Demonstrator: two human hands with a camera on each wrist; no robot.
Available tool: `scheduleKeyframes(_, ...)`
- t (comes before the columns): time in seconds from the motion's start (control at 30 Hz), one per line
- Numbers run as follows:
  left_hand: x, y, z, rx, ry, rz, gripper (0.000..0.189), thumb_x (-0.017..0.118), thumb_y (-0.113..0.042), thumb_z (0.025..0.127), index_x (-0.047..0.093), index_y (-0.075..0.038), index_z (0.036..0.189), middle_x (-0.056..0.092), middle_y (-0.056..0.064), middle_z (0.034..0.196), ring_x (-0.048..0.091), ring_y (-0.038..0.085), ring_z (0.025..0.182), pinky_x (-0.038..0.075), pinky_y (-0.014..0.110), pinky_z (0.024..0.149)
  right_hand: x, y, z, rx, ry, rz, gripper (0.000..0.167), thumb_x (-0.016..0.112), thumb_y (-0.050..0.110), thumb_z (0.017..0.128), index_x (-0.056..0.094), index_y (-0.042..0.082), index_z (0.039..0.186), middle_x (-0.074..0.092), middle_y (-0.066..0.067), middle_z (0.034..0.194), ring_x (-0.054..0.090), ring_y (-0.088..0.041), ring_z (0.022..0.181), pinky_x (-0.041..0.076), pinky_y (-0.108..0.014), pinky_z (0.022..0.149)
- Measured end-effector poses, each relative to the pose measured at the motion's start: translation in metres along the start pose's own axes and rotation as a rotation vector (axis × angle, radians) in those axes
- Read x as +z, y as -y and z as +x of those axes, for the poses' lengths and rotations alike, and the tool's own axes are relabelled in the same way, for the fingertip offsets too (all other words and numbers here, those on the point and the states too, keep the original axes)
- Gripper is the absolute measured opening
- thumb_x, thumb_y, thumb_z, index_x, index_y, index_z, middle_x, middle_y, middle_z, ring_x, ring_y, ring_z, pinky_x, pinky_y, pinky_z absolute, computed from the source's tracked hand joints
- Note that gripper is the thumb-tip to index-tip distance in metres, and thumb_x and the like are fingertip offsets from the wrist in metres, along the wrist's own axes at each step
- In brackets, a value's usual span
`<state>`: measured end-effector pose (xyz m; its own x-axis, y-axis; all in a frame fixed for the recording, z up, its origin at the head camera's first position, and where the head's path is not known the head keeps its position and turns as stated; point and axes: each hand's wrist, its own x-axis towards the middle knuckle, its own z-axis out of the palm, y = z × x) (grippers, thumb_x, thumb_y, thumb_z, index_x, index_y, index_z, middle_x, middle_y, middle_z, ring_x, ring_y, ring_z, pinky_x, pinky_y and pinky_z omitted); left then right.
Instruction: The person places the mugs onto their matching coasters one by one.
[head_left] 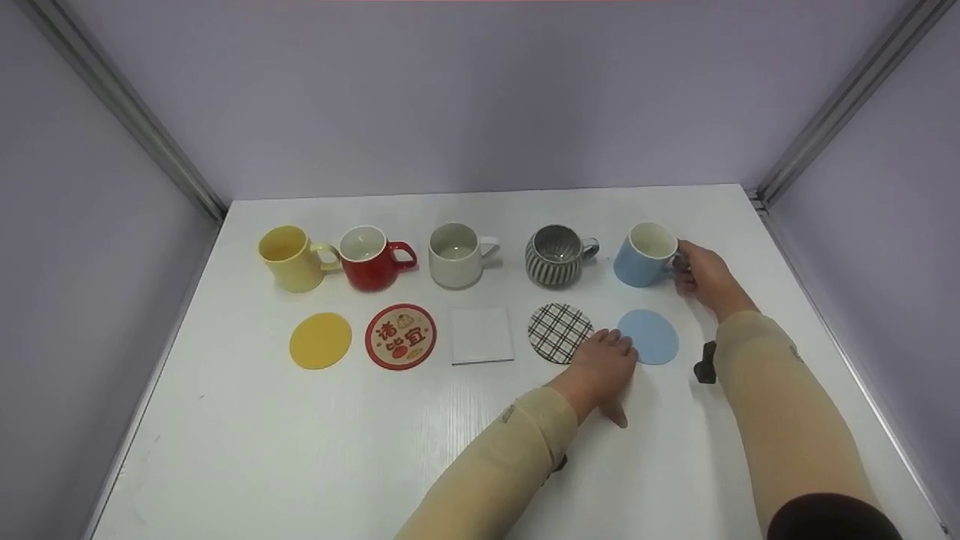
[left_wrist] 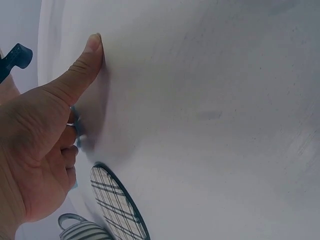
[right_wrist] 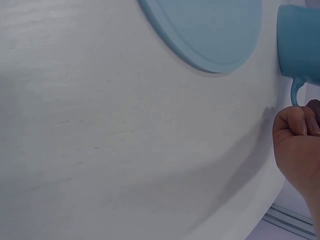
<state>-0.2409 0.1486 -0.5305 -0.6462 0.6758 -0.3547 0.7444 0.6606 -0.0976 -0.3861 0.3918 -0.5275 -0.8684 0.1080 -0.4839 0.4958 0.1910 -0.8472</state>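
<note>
The right hand (head_left: 701, 274) curls its fingers at the handle of the blue mug (head_left: 643, 255), which stands on the table (head_left: 300, 450) at the far right of a row of five mugs, not lifted. The left hand (head_left: 604, 367) rests flat, fingers spread, touching the left edge of the blue coaster (head_left: 649, 336) just near of that mug. All five coasters lie bare, so by my reading no mug has been set on its coaster yet.

5 mugs (head_left: 458, 257), 5 coasters (head_left: 483, 335), 2 hands (head_left: 604, 365)
</note>
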Motion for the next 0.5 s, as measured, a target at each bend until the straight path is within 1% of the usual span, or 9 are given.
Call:
scheduleKeyframes(0.07, 0.0008, 0.0002, 0.0003, 0.0, -0.004, -0.003, 0.117, 0.073, -0.082, 0.079, 0.033, -0.019, 0.168, 0.031, -0.002, 0.173, 0.024, 0.017, 0.16, 0.016, 0.029, 0.13, -0.001, 0.0002, -0.0005, 0.001, 0.006, 0.026, 0.053, 0.048, 0.057, 0.109, 0.049, 0.015, 0.14, 0.045, 0.0, 0.119, 0.045, -0.011, 0.094, 0.048, -0.023, 0.077)
scheduleKeyframes(0.2, 0.002, 0.0, 0.0008, 0.002, -0.013, -0.005, 0.116, 0.074, -0.082, 0.079, 0.034, -0.018, 0.167, 0.033, -0.002, 0.172, 0.026, 0.017, 0.16, 0.017, 0.029, 0.13, -0.0045, 0.0003, -0.0014, -0.004, 0.029, 0.069, 0.047, 0.05, 0.055, 0.109, 0.049, 0.014, 0.133, 0.045, 0.002, 0.106, 0.042, -0.01, 0.086, 0.044, -0.024, 0.071)
scheduleKeyframes(0.33, 0.0013, -0.0004, 0.0, -0.003, -0.008, -0.005, 0.116, 0.074, -0.082, 0.079, 0.033, -0.018, 0.167, 0.032, -0.002, 0.172, 0.025, 0.017, 0.16, 0.017, 0.029, 0.13, -0.0072, 0.0, -0.0035, -0.025, 0.037, 0.04, 0.043, 0.048, 0.054, 0.11, 0.051, 0.015, 0.126, 0.046, 0.005, 0.098, 0.041, -0.011, 0.085, 0.044, -0.024, 0.071)
scheduleKeyframes(0.5, -0.0008, -0.0015, -0.0024, -0.015, 0.012, 0.006, 0.118, 0.072, -0.083, 0.079, 0.03, -0.019, 0.168, 0.029, -0.003, 0.174, 0.022, 0.016, 0.161, 0.015, 0.028, 0.13, -0.0088, 0.0006, -0.0072, -0.039, 0.014, 0.006, 0.039, 0.049, 0.053, 0.11, 0.054, 0.015, 0.118, 0.05, 0.007, 0.093, 0.043, -0.01, 0.083, 0.045, -0.023, 0.072)
